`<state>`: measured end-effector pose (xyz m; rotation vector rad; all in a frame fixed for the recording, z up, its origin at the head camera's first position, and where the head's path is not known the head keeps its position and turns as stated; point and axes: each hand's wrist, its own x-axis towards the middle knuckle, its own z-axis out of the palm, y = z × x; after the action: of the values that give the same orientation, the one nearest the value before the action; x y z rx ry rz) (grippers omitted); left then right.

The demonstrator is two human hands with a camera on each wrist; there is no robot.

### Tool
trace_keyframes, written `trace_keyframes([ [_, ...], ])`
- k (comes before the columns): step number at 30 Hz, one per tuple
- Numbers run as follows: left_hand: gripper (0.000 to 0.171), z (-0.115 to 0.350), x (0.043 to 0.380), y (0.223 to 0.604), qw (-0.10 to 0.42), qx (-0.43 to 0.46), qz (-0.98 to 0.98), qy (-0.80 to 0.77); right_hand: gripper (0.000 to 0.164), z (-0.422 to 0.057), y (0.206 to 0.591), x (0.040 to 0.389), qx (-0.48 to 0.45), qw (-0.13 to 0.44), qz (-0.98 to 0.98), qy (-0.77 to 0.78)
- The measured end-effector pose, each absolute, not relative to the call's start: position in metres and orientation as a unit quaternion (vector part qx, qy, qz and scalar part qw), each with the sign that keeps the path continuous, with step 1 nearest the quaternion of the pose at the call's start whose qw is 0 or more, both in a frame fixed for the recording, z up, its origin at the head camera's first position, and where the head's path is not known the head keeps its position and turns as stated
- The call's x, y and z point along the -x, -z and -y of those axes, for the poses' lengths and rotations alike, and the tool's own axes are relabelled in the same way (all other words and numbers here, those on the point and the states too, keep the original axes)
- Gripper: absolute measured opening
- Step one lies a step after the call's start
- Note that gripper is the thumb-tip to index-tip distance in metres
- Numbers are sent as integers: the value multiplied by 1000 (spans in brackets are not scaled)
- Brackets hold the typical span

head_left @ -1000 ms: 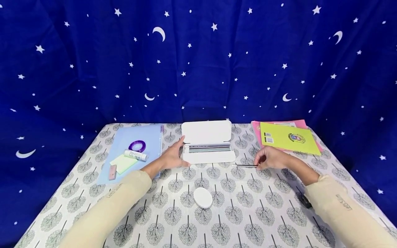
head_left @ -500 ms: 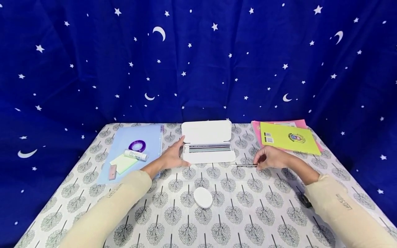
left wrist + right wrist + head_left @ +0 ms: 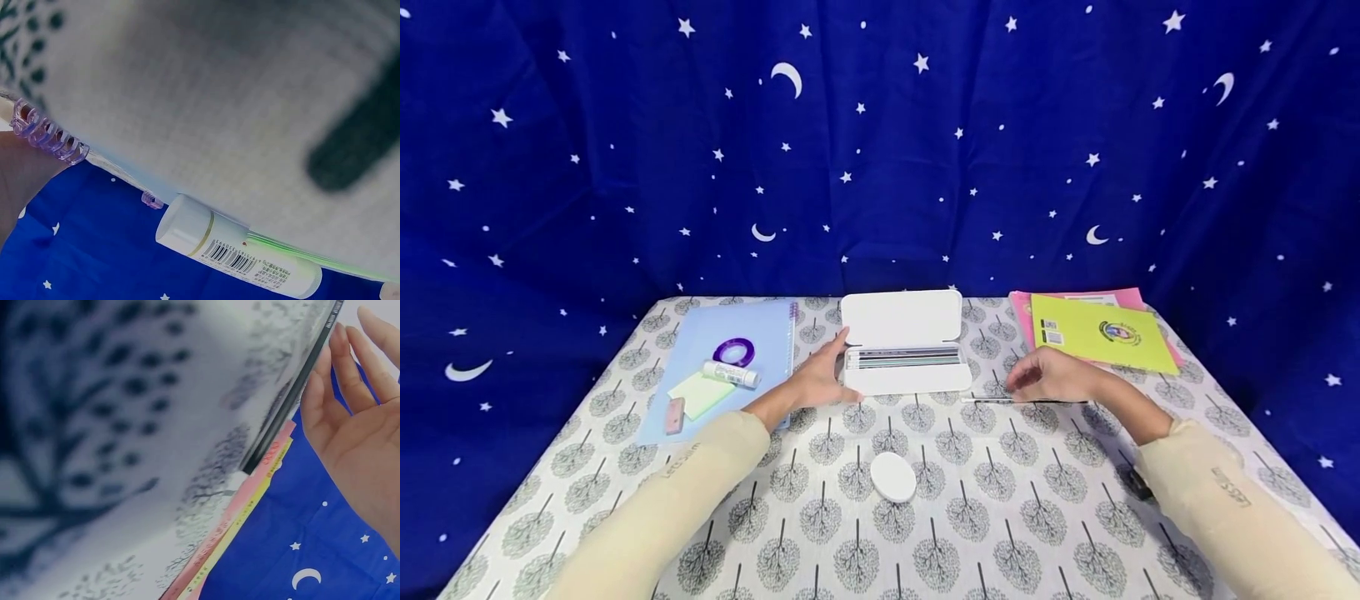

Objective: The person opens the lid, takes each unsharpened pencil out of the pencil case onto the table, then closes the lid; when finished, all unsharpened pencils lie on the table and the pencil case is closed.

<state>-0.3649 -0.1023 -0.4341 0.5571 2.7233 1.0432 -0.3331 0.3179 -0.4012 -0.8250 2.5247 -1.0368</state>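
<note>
1. While the white case (image 3: 913, 382) is touched at its left edge by the spread left grip (image 3: 816, 380), its lid (image 3: 901, 317) is folded back.
2. Pencil (image 3: 988, 400): laid on the surface (image 3: 1015, 487), right of the case, beside the unclenched right grip (image 3: 1056, 376).

Starry blue curtain (image 3: 887, 208) — tree-print tablecloth (image 3: 820, 533)

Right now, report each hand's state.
Left hand: open, spread at the left end of the white case.
Right hand: open, close to the dark pencil, not gripping it.
</note>
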Motion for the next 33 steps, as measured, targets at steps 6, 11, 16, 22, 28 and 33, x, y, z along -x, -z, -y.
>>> trace_keyframes([
  [6,128,102,365,433,83,-184,-916,-347,20,-310,395,338,279,109,-892,339],
  [11,128,102,365,432,81,-180,-919,-340,18,-300,390,343,259,91,-904,327],
  [16,127,101,366,430,82,-175,-921,-339,22,-288,383,346,265,65,-907,322],
  [22,128,101,367,430,80,-174,-921,-340,23,-273,379,350,277,59,-904,320],
  [28,130,99,366,432,81,-174,-918,-347,19,-261,378,352,277,46,-904,321],
  [33,131,100,367,436,82,-171,-919,-346,16,-247,375,353,291,21,-906,307],
])
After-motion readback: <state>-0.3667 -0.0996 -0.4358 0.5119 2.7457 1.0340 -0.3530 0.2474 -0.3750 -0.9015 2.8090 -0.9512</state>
